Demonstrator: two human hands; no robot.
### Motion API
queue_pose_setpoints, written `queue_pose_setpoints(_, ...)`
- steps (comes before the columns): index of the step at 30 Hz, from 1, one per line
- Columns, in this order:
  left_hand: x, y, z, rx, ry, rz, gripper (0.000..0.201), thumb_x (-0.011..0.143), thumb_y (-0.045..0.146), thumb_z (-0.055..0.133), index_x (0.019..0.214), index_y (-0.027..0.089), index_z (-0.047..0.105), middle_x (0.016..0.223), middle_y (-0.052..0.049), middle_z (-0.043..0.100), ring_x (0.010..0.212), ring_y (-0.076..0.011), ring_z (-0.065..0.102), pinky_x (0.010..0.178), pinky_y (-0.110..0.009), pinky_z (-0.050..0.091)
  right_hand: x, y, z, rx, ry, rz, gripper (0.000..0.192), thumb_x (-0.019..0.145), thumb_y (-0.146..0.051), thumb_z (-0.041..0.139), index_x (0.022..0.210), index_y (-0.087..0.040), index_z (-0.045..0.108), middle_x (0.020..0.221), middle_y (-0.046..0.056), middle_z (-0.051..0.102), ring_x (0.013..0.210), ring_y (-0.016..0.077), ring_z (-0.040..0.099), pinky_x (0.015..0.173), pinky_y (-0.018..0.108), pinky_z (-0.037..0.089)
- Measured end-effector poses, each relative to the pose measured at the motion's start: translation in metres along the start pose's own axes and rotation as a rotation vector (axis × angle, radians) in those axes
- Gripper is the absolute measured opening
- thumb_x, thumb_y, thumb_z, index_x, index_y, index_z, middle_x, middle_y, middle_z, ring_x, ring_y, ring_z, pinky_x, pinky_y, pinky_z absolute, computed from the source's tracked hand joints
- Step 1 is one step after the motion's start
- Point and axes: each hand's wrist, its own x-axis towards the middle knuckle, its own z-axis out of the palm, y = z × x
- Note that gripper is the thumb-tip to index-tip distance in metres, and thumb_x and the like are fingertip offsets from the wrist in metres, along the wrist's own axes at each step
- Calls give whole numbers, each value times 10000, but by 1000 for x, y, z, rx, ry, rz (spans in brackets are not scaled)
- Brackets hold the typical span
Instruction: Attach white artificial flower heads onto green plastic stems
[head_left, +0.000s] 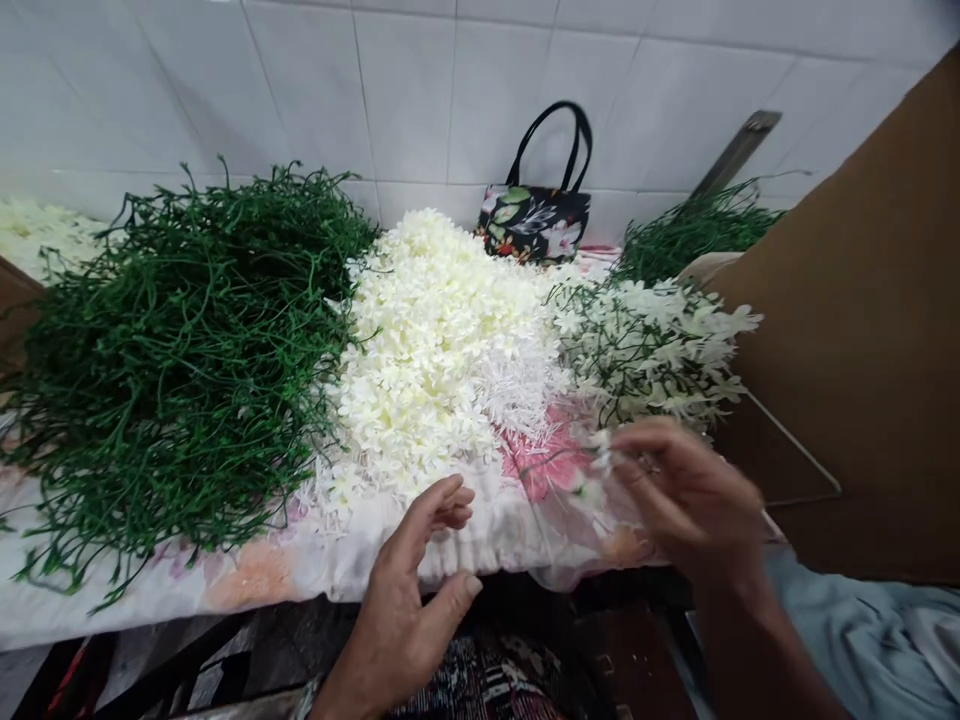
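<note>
- White wall tiles [420, 90] back a bench draped with a flowered cloth [247, 575]; the cloth's front edge hangs over just ahead of the person.
- Left hand [409, 590] rests at the front edge of the bench, fingers loosely spread and curled onto the cloth, thumb out to the side; it pinches nothing.
- Right hand [686, 490] hovers over the front right part of the bench, blurred, fingers drawn together on a thin flower sprig [585, 470].
- The sprig's long axis runs roughly left to right, its small white blossoms pointing left, away from the hand, toward the bench's middle; the exact grip cannot be told through the blur.
- A heap of white petals [442, 350] fills the middle of the bench, just beyond the left hand's fingertips.
- A big tangle of green stems [180, 350] covers the left side, reaching the front edge.
- A pile of finished sprigs [652, 345], white blossoms on green stems, lies at the right, just behind the right hand.
- More green stems [697, 235] lie at the back right corner.
- A black floral handbag [536, 220] stands upright against the wall at the back edge.
- A brown cardboard sheet [862, 330] leans at the right edge.
</note>
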Motion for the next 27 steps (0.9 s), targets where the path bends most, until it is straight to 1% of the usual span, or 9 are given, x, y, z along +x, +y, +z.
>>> queue_pose_setpoints(2,1,-3,0,43,60,25,410,783,193,601,1190,246,588,1107,-100,664,951,-226,639,842,-341,521,16,19,-25,-279,247,45,79,831,-171,566,782,-230,586,759,37,606,678,192,592,617,320,460)
queue_pose_setpoints(4,3,-4,2,72,115,45,270,800,233,592,1062,234,656,1005,-81,679,844,-202,654,770,-304,532,32,38,-47,-615,354,90,135,867,-203,512,785,-218,618,759,75,616,753,237,612,684,359,466)
queue_pose_setpoints(7,4,-2,6,109,170,78,190,808,254,578,958,226,691,934,-65,680,762,-182,653,715,-279,532,45,62,-66,-684,249,96,179,858,-162,485,870,-196,660,916,129,658,889,274,623,788,391,464)
queue_pose_setpoints(11,3,2,3,220,238,164,160,815,224,565,898,236,701,840,-39,692,736,-171,642,702,-263,533,36,74,-66,-708,185,100,213,797,-98,510,916,-178,667,935,134,672,887,298,637,773,406,475)
queue_pose_setpoints(14,2,1,-6,339,269,255,174,814,175,556,895,232,699,837,-39,703,753,-178,654,720,-269,540,23,68,-61,-685,189,106,270,837,-93,463,997,-201,652,955,130,661,927,305,634,823,427,475)
queue_pose_setpoints(18,2,-2,-21,521,288,364,203,806,119,547,907,224,690,844,-40,712,783,-184,670,745,-278,548,15,54,-50,-657,309,15,250,826,-107,510,974,-232,669,888,102,669,820,283,648,764,414,510)
queue_pose_setpoints(22,3,0,-30,651,367,429,217,816,94,529,923,216,672,863,-41,707,804,-178,665,762,-282,540,8,29,-15,-545,347,-154,297,782,-49,572,991,-241,662,856,79,671,766,238,640,738,376,511)
queue_pose_setpoints(25,7,5,-34,730,380,492,216,820,70,507,899,202,657,820,-43,695,770,-175,653,730,-293,532,2,5,22,-314,113,-337,238,807,-63,563,975,-218,631,821,67,648,725,195,613,664,327,494)
queue_pose_setpoints(27,10,7,-37,771,386,539,214,821,56,490,878,193,644,780,-42,680,740,-171,634,705,-299,521,0,-7,45,-198,-91,-350,182,846,-71,507,912,-202,615,779,54,640,706,176,600,649,310,488)
